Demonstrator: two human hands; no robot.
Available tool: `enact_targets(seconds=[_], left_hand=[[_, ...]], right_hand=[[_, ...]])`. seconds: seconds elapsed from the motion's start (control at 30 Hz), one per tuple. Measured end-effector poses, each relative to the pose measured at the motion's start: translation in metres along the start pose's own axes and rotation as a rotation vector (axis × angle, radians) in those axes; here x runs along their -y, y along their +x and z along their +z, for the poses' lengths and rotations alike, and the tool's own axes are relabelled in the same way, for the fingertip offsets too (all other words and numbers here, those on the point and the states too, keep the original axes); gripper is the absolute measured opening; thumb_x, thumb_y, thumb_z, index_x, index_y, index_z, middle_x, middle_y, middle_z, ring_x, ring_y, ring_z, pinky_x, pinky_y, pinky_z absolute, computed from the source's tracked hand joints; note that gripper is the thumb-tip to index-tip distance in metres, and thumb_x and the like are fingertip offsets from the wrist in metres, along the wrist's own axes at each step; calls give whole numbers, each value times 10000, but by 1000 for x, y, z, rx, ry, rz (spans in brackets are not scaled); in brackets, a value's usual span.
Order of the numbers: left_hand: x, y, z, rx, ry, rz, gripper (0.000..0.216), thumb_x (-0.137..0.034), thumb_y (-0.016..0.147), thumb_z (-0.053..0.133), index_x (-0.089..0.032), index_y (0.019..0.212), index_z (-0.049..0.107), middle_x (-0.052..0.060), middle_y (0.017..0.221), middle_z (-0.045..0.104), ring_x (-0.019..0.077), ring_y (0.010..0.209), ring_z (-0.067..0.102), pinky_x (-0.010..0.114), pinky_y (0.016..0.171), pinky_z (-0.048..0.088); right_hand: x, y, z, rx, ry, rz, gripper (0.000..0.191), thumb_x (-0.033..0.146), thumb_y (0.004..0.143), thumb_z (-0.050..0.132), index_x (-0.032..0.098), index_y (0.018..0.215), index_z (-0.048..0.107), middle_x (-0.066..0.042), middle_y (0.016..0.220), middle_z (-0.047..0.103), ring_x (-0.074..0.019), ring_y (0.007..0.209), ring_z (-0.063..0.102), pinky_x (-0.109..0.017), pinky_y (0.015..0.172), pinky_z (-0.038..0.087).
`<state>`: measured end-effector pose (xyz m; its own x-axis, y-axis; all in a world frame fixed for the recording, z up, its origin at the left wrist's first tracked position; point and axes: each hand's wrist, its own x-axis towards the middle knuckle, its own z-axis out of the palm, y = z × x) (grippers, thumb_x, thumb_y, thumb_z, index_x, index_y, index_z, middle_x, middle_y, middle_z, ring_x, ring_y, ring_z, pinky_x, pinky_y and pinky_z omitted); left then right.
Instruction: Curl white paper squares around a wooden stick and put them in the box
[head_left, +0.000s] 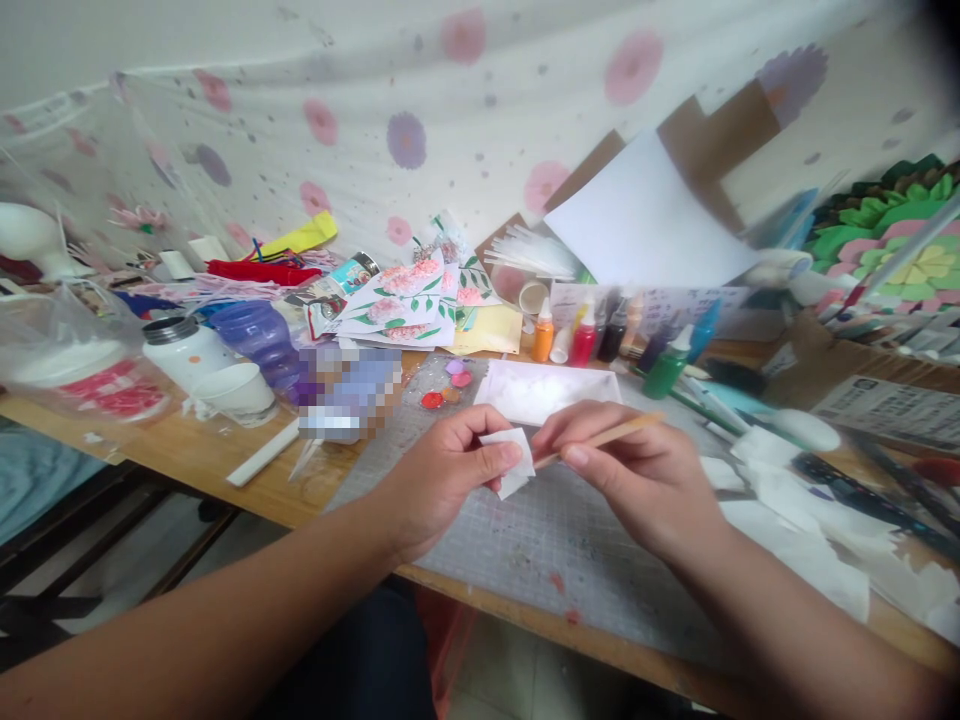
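Observation:
My left hand (450, 475) pinches a small piece of white paper (515, 480) between thumb and fingers, above the grey cutting mat (517, 570). Opposite it, my right hand (637, 465) grips a thin wooden stick (619, 430). The stick's lower end is close to the paper's right edge; I cannot tell whether they touch. Just behind both hands lies a shallow white tray (487, 390) with fluffy white material (540, 388) in it. Blobs of red, pink and purple paint (433, 399) lie on the mat to the tray's left.
Paint bottles stand behind the tray, among them an orange one (542, 330) and a green one (667, 365). White paper scraps (802, 560) cover the right side. At left are a white cup (240, 393) and a purple vase (255, 345). A cardboard box (847, 375) sits far right.

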<state>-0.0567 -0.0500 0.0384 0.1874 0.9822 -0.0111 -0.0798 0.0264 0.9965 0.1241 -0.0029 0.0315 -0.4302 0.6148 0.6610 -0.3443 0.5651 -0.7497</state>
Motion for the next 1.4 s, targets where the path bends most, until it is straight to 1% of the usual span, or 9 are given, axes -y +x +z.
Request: enact_targets(seconds=[0.37, 0.53, 0.63, 0.7, 0.73, 0.83, 0.97, 1.17, 1.4], left_hand=[[-1, 1, 1, -14, -6, 8, 153, -289, 816, 640, -163, 767, 568, -16, 718, 513, 110, 680, 449, 257, 638, 372], [1, 2, 1, -36, 57, 17, 168, -324, 819, 623, -170, 790, 562, -16, 739, 515, 117, 690, 456, 256, 642, 383], [0, 1, -1, -219, 247, 93, 129, -312, 834, 593, -193, 839, 545, -24, 765, 526, 122, 701, 469, 253, 642, 378], [-2, -1, -1, -363, 414, 176, 116, -291, 844, 565, -197, 793, 520, -39, 710, 500, 117, 655, 449, 247, 609, 351], [-3, -2, -1, -390, 490, 206, 140, -286, 848, 550, -195, 751, 507, -44, 670, 475, 115, 625, 431, 249, 590, 336], [-7, -5, 1, -270, 640, 214, 216, -304, 860, 517, -188, 678, 509, -44, 601, 435, 120, 587, 411, 255, 565, 318], [-8, -4, 5, -121, 644, 185, 246, -337, 881, 496, -177, 711, 573, -25, 646, 509, 132, 638, 459, 256, 602, 349], [-5, -2, 7, -127, 540, 86, 192, -340, 829, 579, -177, 727, 587, -27, 670, 546, 130, 637, 483, 245, 581, 358], [-5, -1, 4, -124, 620, 60, 202, -233, 831, 508, -186, 657, 601, -13, 647, 595, 148, 648, 528, 266, 627, 371]], right_hand=[[0, -1, 1, -6, 48, 0, 210, 26, 828, 589, 208, 809, 691, -15, 809, 674, -176, 845, 668, -340, 756, 545], [1, 1, 1, -27, -5, 7, 188, 54, 828, 607, 215, 798, 700, -19, 793, 691, -174, 825, 675, -333, 746, 554], [3, 2, 1, -46, -87, 12, 180, 84, 839, 610, 224, 808, 718, -28, 763, 707, -173, 813, 673, -320, 732, 559], [3, 3, 0, -70, -127, 17, 179, 98, 843, 611, 229, 804, 726, -31, 754, 711, -171, 806, 670, -315, 725, 558], [3, 4, 0, -81, -143, 21, 179, 103, 844, 613, 232, 798, 729, -31, 754, 712, -171, 803, 669, -312, 720, 558], [3, 3, 0, -86, -188, 28, 166, 123, 844, 619, 239, 799, 729, -30, 755, 715, -173, 800, 670, -312, 712, 561], [1, 2, 0, -63, -200, 2, 148, 120, 833, 630, 237, 820, 720, -34, 788, 718, -178, 810, 679, -320, 722, 563], [-2, 0, 2, -44, -179, 0, 136, 93, 825, 629, 211, 800, 693, -42, 818, 709, -173, 809, 681, -324, 733, 553], [-6, 0, 0, -69, -209, 16, 120, 127, 823, 641, 229, 788, 693, -31, 807, 717, -176, 819, 680, -324, 724, 555]])
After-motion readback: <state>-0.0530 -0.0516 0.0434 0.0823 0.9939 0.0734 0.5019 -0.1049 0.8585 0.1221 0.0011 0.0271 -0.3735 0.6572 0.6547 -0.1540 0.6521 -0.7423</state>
